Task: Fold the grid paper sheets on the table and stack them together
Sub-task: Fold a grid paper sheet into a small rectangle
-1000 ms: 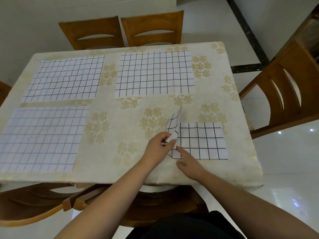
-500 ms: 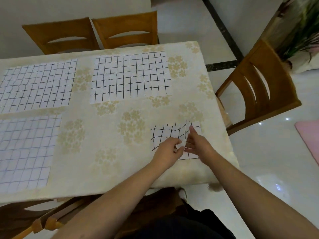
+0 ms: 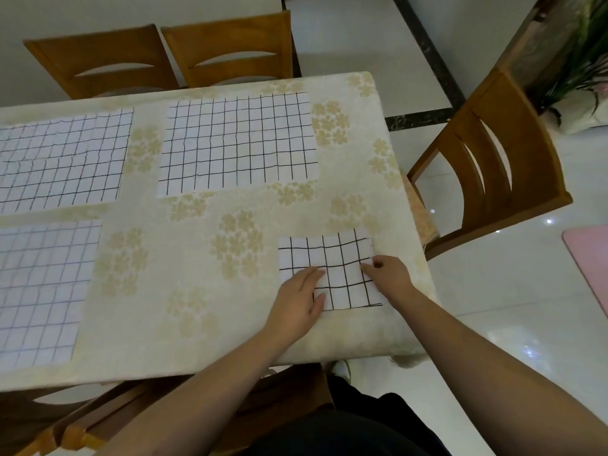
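Two hands, left hand [image 3: 297, 302] and right hand [image 3: 388, 274], press flat, loosely spread fingers on the folded sheet [image 3: 332, 268] near the table's [image 3: 197, 340] right edge; crease outward firmly.

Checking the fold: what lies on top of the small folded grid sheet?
Both hands: left hand flat on its left edge, right hand on its right edge. Paper beneath them is hidden.

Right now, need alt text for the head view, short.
Both hands press a small folded grid paper sheet flat near the table's front right corner, the left hand on its left edge and the right hand on its right edge. Three larger unfolded grid sheets lie flat farther left and back; wooden chairs surround the table.
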